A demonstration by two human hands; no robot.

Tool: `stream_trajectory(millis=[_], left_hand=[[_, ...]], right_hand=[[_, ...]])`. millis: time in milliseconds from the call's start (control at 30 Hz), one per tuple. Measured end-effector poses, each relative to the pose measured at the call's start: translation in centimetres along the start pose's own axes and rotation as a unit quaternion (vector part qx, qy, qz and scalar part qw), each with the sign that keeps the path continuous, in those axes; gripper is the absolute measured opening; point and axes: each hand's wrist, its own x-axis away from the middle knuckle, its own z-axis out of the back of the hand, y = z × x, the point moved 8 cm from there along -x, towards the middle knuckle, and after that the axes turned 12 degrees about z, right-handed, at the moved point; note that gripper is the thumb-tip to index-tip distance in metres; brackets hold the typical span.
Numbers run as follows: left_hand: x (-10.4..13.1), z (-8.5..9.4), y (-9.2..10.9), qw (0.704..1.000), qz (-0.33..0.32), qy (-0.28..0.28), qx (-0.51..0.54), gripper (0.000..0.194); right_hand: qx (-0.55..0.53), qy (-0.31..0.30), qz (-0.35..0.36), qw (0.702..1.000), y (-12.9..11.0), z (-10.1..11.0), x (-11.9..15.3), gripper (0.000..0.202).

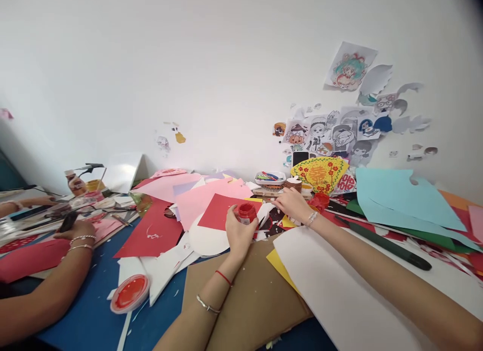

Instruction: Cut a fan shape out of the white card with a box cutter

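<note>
A small open jar of red paint is gripped upright in my left hand, its fingers wrapped round the sides. My right hand reaches out over the paper scraps to the right of the jar. Its fingers are bent together and point left; what they hold, if anything, is too small to make out. White paper scraps lie just below those fingertips. Behind the jar is a sheet of red paper. A brown cardboard sheet lies under my left forearm, and a large white sheet under my right.
A tub lid with red paint sits on the blue table at front left. A co-worker's hand holds a dark object at the left. Toward the wall stand a yellow fan-shaped piece and a white tray. A dark green strip lies right.
</note>
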Motion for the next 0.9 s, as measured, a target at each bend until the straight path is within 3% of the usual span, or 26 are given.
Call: stream_trajectory(millis=[133, 367, 500, 733, 900], left_hand=[[-0.5, 0.3, -0.7, 0.999, 0.037, 0.003, 0.022, 0.059], [-0.1, -0.2, -0.4, 0.999, 0.011, -0.015, 0.038, 0.061], [0.0, -0.5, -0.5, 0.999, 0.007, -0.023, 0.042, 0.061], [0.0, -0.7, -0.7, 0.998, 0.006, -0.03, 0.048, 0.062], [-0.1, -0.7, -1.2, 0.998, 0.024, -0.028, 0.049, 0.06]], right_hand=[[0.008, -0.077, 0.001, 0.997, 1.2, -2.0, -2.0, 0.03], [-0.006, -0.147, -0.036, 0.989, 1.8, -2.7, -1.5, 0.029], [-0.028, -0.128, -0.031, 0.991, 1.3, -2.1, -1.0, 0.018], [-0.057, -0.079, -0.121, 0.988, 2.1, -1.1, 0.0, 0.04], [-0.057, -0.033, -0.184, 0.981, 2.7, 0.2, 1.5, 0.036]])
